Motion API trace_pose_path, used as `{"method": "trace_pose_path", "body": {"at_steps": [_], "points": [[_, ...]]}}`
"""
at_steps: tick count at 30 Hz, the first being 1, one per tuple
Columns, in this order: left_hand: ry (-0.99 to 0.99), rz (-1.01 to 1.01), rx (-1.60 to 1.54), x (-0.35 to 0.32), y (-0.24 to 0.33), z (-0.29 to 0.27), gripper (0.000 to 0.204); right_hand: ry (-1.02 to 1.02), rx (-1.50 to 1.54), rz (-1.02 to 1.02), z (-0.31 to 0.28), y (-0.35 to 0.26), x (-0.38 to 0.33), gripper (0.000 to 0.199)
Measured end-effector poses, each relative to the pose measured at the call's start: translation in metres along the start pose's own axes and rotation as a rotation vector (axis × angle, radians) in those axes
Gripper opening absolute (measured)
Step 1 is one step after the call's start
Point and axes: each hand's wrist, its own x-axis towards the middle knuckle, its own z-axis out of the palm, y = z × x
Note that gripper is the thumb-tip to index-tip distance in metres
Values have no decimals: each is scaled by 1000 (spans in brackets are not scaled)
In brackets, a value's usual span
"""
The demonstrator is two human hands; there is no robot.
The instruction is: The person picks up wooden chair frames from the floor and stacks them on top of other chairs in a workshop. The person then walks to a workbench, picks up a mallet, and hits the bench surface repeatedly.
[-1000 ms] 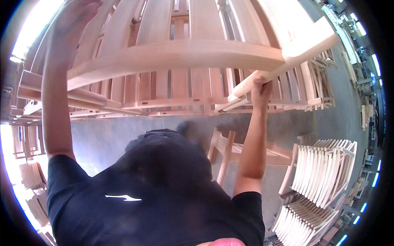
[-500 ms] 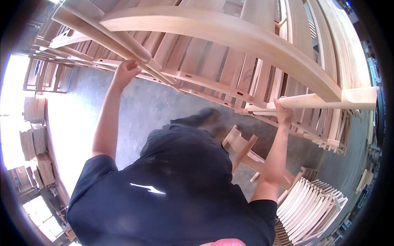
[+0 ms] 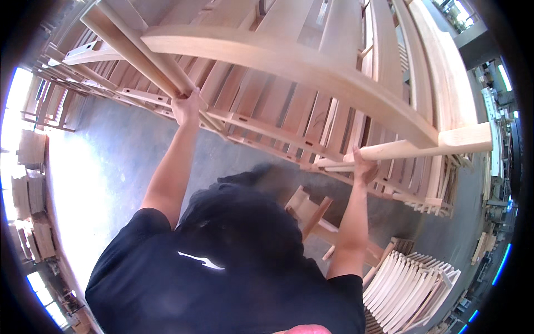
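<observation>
A pale wooden frame [image 3: 289, 53] spans the upper part of the view, with a broad curved rail joining a post at each side. My left hand [image 3: 186, 107] is closed around the lower end of the left post [image 3: 133, 55]. At the other side, my right hand [image 3: 364, 167] wraps the near end of the right post [image 3: 417, 146], its thumb pointing up along the wood. Part of each hand's grip is hidden by the wood and by the hand itself. Behind the frame stand stacked slatted wooden pieces [image 3: 267, 94], close to both hands.
A partly built wooden piece [image 3: 314, 214] stands on the grey floor [image 3: 122, 139] to the right of my legs. Farther right is a stack of curved pale slats [image 3: 400, 284]. Blocks of stacked timber [image 3: 30, 183] line the far left.
My left hand has shifted right and now wraps the left post's end more fully. The frame and my right hand sit slightly farther left in the view, which has itself shifted.
</observation>
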Motion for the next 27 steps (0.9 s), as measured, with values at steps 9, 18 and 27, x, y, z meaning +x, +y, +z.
{"method": "trace_pose_path", "body": {"at_steps": [9,18,27], "points": [[180,-470,14,-8,56,26,85,228,-100,-149,5,8,1,40],[174,-436,45,-12,56,15,66,124,-42,-151,-15,-6,2,38],[111,-319,80,-39,74,-9,62,18,24,-222,-23,7,4,37]]}}
